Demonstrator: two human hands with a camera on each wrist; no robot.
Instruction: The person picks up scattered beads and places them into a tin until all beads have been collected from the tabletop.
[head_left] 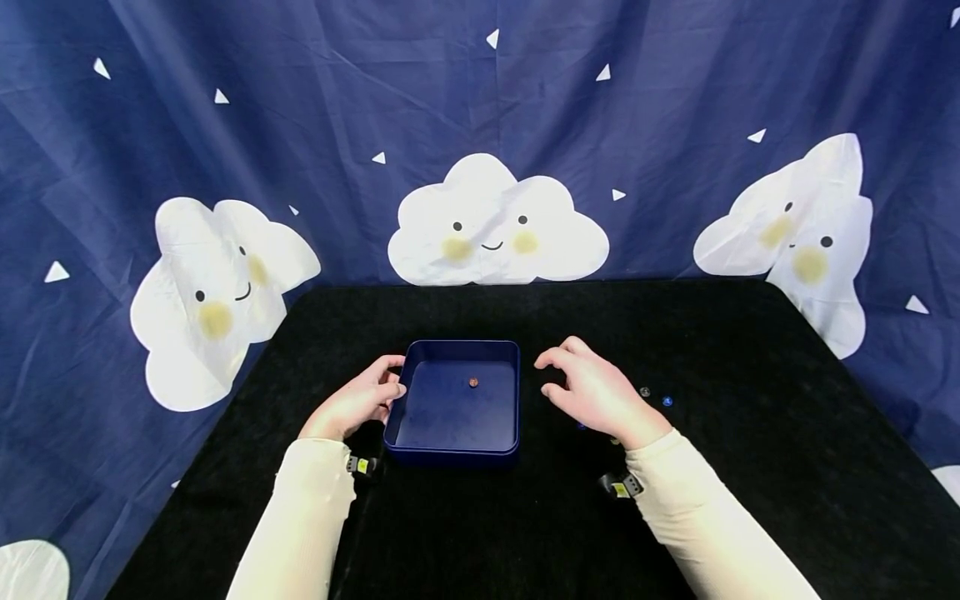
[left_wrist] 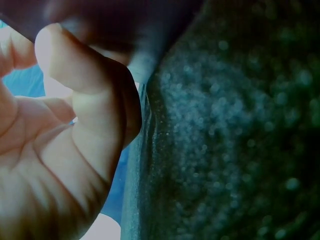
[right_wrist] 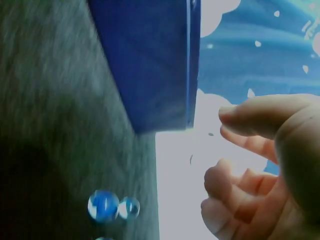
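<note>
A square dark blue box with no lid (head_left: 450,421) stands on the black cloth, and one small orange-brown marble (head_left: 473,382) lies inside. My left hand (head_left: 362,398) grips the box's left side, with the thumb at the rim; in the left wrist view the thumb (left_wrist: 82,65) presses against its dark wall. To the right of the box, my right hand (head_left: 596,392) hovers with loosely bent fingers and nothing between them. Beyond its fingertips in the right wrist view is the box's outer wall (right_wrist: 155,65).
Right of my right hand lie a clear marble (head_left: 645,392) and a blue marble (head_left: 667,402). Others show partly beneath the hand. The black cloth (head_left: 480,525) covers the table, and a blue curtain with white clouds (head_left: 498,221) hangs behind.
</note>
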